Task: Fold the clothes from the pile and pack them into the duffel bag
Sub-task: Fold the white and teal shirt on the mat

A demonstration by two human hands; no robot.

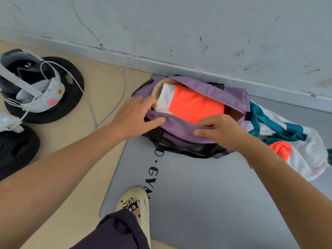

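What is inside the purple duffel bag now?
Inside the bag lies one folded garment, orange with a white part at its left end. Both hands, left and right, grip the near edge of the opening. Anything under the garment is covered.

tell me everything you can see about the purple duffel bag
The duffel bag is soft purple fabric with black straps and trim along its lower side. It lies on a grey mat close to the wall, its top opening spread wide. Inside sits a folded orange and white garment against a beige lining. The left hand grips the opening's near edge at one end; the right hand pinches the same edge further along. Loose clothes lie against its far end.
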